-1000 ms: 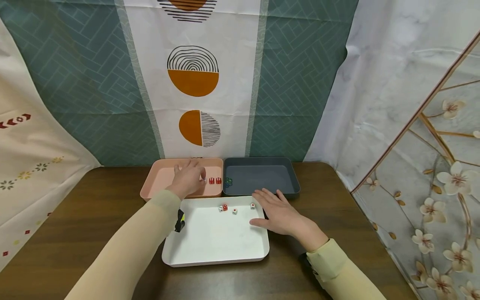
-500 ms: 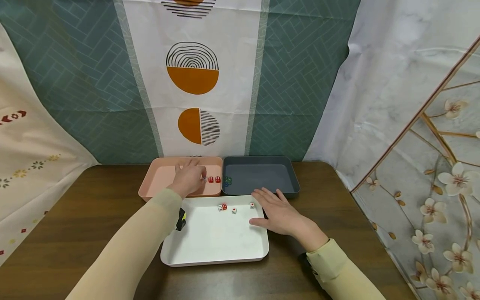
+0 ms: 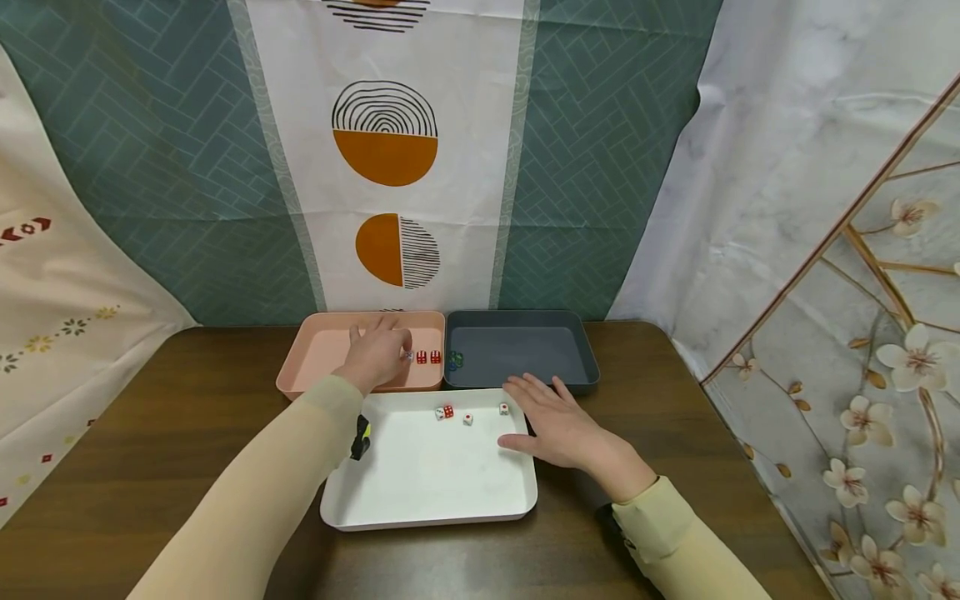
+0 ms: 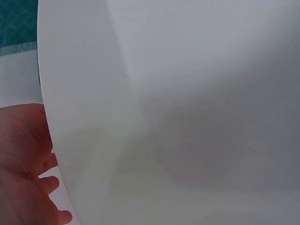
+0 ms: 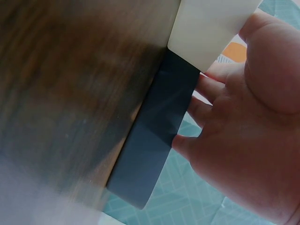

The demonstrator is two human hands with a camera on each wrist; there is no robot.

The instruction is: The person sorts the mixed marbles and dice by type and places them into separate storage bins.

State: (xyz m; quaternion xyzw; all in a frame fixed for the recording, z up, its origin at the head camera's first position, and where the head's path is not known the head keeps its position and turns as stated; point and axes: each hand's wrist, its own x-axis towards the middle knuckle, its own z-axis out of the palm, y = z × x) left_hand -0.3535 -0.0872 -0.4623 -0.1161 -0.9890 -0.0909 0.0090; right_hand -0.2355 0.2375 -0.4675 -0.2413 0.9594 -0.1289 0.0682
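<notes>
My left hand [image 3: 373, 358] reaches into the pink tray [image 3: 311, 358] at the back left. Its thumb and index finger pinch a small pale die [image 3: 409, 357], mostly hidden by the fingers. Two red dice [image 3: 428, 357] sit in a row just right of it. Over the right rim of the white tray [image 3: 435, 479] my right hand [image 3: 555, 427] is held palm down, fingers straight and holding nothing. Close to its fingertips lies a white die [image 3: 504, 409]. Farther left in that tray are another white die [image 3: 468, 419] and a touching pair, one white [image 3: 440, 413], one red [image 3: 448, 412].
A dark grey tray [image 3: 525, 346] stands against the pink one, with several small green and blue dice [image 3: 456, 360] at its left end. All the trays rest on a brown wooden table [image 3: 187, 433]. Patterned cloths [image 3: 600, 167] hang behind and at both sides.
The trays and dice sit slightly higher in the head view. Both hands keep nearly the same place and pose, the left still at the pale die.
</notes>
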